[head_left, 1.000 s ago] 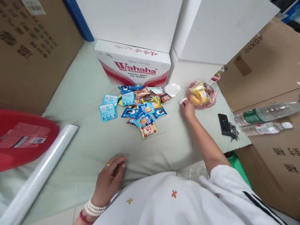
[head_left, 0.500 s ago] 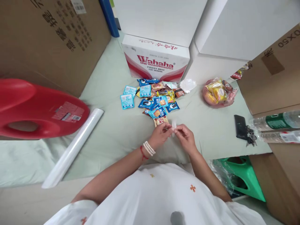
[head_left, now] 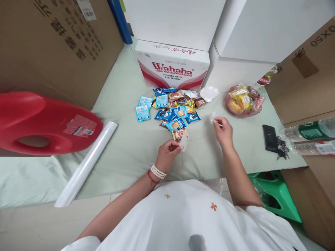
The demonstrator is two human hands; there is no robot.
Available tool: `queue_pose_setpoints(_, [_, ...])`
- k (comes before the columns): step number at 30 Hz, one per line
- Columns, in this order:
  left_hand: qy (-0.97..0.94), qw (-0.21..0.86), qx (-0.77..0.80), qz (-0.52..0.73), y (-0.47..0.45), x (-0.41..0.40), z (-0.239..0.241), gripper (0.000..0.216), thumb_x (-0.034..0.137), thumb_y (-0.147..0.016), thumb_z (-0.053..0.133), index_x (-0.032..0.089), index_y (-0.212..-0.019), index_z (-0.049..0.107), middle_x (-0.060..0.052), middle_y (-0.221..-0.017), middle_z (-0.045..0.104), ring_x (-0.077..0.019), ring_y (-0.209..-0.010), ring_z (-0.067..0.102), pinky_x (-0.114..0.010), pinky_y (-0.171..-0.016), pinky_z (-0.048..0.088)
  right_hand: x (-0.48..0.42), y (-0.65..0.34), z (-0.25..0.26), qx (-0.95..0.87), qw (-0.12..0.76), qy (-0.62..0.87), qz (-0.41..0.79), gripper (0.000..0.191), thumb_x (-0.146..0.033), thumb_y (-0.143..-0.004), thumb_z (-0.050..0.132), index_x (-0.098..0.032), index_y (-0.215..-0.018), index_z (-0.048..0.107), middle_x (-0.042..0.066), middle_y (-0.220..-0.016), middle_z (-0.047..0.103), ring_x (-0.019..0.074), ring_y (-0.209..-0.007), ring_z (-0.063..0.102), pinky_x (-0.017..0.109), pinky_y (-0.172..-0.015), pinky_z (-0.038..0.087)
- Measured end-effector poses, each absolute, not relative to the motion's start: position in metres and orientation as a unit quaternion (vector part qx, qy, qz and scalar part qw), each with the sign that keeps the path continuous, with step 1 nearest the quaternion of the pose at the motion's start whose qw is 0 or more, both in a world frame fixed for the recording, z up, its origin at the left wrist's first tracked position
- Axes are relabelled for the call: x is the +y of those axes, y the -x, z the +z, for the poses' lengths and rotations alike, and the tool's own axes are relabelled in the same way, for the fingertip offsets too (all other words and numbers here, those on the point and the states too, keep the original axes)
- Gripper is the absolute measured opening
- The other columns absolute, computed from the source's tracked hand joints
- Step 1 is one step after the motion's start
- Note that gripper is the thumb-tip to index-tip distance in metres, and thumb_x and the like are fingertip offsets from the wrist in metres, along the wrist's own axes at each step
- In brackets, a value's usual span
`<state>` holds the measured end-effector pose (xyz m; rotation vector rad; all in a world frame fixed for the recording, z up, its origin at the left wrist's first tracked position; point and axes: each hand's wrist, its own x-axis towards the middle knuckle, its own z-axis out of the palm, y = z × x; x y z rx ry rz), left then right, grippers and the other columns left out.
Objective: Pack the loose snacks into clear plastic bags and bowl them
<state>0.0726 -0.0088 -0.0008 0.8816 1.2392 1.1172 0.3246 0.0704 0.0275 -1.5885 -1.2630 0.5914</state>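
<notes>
My left hand (head_left: 168, 152) pinches a small translucent white plastic bag (head_left: 184, 142) that hangs from its fingertips near the front of the snack pile. My right hand (head_left: 224, 131), apart to the right, is closed on a small whitish plastic scrap (head_left: 213, 118), too blurred to make out fully. Just beyond the left fingers lies a cream-coloured snack packet (head_left: 178, 134) with red print. Light-blue packets (head_left: 142, 113), dark-blue packets (head_left: 193, 118) and brown and yellow ones make up the pile. A crumpled clear plastic piece (head_left: 209, 93) rests at its right end.
A Wahaha carton (head_left: 172, 68) stands behind the pile. At right are a pink bowl of snacks (head_left: 243, 101), a black phone-like object (head_left: 270, 138) with keys, and plastic bottles (head_left: 311, 132). A red jug (head_left: 54, 122) and a white film roll (head_left: 86, 164) lie left.
My hands, together before, have moved apart. The right went up and right with a small plastic scrap; the left shifted slightly down and left, with the translucent bag in its fingers.
</notes>
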Motion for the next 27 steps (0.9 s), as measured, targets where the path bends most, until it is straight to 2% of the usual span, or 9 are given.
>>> queue_pose_setpoints(2, [-0.445, 0.527, 0.541, 0.481, -0.069, -0.011, -0.002, 0.024, 0.038, -0.075, 0.08, 0.019, -0.077, 0.067, 0.001, -0.071, 0.062, -0.0116, -0.063, 0.054, -0.025, -0.061, 0.042, 0.072, -0.317, 0.028, -0.509, 0.452, 0.658, 0.322, 0.035, -0.052, -0.082, 0.07, -0.021, -0.096, 0.064, 0.004, -0.09, 0.065, 0.0175, -0.076, 0.06, 0.031, -0.068, 0.052])
queue_pose_setpoints(5, [-0.548, 0.426, 0.535, 0.481, -0.066, -0.014, -0.005, 0.014, 0.032, -0.083, 0.073, 0.02, -0.077, 0.068, -0.001, -0.078, 0.066, -0.0133, -0.068, 0.057, -0.026, -0.066, 0.046, 0.05, -0.286, 0.028, -0.459, 0.382, 0.597, 0.536, 0.045, -0.065, -0.083, 0.067, -0.022, -0.096, 0.065, 0.004, -0.089, 0.066, 0.0157, -0.068, 0.06, 0.026, -0.052, 0.048])
queue_pose_setpoints(7, [-0.603, 0.385, 0.517, 0.47, -0.066, -0.016, -0.006, 0.011, 0.026, -0.087, 0.067, 0.021, -0.078, 0.067, -0.002, -0.081, 0.068, -0.0139, -0.07, 0.059, -0.027, -0.069, 0.048, 0.03, -0.264, 0.026, -0.419, 0.327, 0.536, 0.656, 0.05, -0.069, -0.079, 0.071, -0.021, -0.093, 0.067, 0.004, -0.089, 0.068, 0.0148, -0.067, 0.061, 0.024, -0.049, 0.046])
queue_pose_setpoints(9, [-0.639, 0.373, 0.497, 0.454, -0.065, -0.017, -0.007, 0.011, 0.023, -0.09, 0.062, 0.021, -0.08, 0.068, -0.003, -0.085, 0.07, -0.0153, -0.077, 0.063, -0.028, -0.074, 0.05, 0.017, -0.248, 0.022, -0.386, 0.316, 0.501, 0.707, 0.051, -0.067, -0.073, 0.079, -0.02, -0.087, 0.067, 0.003, -0.082, 0.068, 0.0134, -0.065, 0.059, 0.023, -0.052, 0.047])
queue_pose_setpoints(12, [-0.638, 0.41, 0.488, 0.432, -0.065, -0.017, -0.007, 0.01, 0.029, -0.089, 0.065, 0.022, -0.086, 0.07, -0.004, -0.091, 0.072, -0.0178, -0.085, 0.065, -0.029, -0.078, 0.049, 0.012, -0.238, 0.013, -0.401, 0.353, 0.496, 0.685, 0.046, -0.062, -0.071, 0.083, -0.02, -0.081, 0.067, -0.002, -0.067, 0.062, 0.0118, -0.06, 0.055, 0.024, -0.057, 0.047])
queue_pose_setpoints(14, [-0.595, 0.455, 0.512, 0.422, -0.065, -0.016, -0.007, 0.018, 0.039, -0.089, 0.067, 0.021, -0.087, 0.071, -0.003, -0.086, 0.071, -0.0162, -0.076, 0.061, -0.028, -0.071, 0.047, 0.012, -0.238, 0.009, -0.466, 0.364, 0.504, 0.629, 0.04, -0.059, -0.078, 0.079, -0.02, -0.08, 0.069, -0.002, -0.066, 0.06, 0.012, -0.059, 0.053, 0.025, -0.058, 0.045])
queue_pose_setpoints(16, [-0.54, 0.495, 0.537, 0.419, -0.066, -0.015, -0.006, 0.027, 0.046, -0.089, 0.067, 0.02, -0.083, 0.07, 0.0, -0.077, 0.066, -0.0137, -0.067, 0.054, -0.026, -0.065, 0.042, 0.011, -0.24, 0.008, -0.54, 0.368, 0.505, 0.564, 0.034, -0.055, -0.084, 0.074, -0.021, -0.08, 0.071, -0.001, -0.07, 0.063, 0.0132, -0.064, 0.054, 0.026, -0.061, 0.045])
queue_pose_setpoints(19, [-0.478, 0.547, 0.533, 0.434, -0.066, -0.012, -0.005, 0.034, 0.052, -0.085, 0.07, 0.019, -0.077, 0.068, 0.001, -0.071, 0.061, -0.0133, -0.066, 0.05, -0.026, -0.066, 0.04, 0.006, -0.241, 0.009, -0.601, 0.378, 0.495, 0.5, 0.03, -0.052, -0.088, 0.072, -0.023, -0.083, 0.074, 0.002, -0.08, 0.066, 0.0162, -0.074, 0.059, 0.028, -0.067, 0.047])
queue_pose_setpoints(27, [-0.418, 0.59, 0.521, 0.453, -0.053, -0.014, 0.0, 0.045, 0.063, -0.086, 0.067, 0.019, -0.08, 0.067, 0.002, -0.068, 0.057, -0.0133, -0.066, 0.05, -0.027, -0.066, 0.042, -0.012, -0.257, 0.004, -0.632, 0.396, 0.486, 0.455, 0.02, -0.042, -0.096, 0.066, -0.025, -0.09, 0.075, 0.004, -0.088, 0.067, 0.0191, -0.081, 0.063, 0.032, -0.072, 0.05])
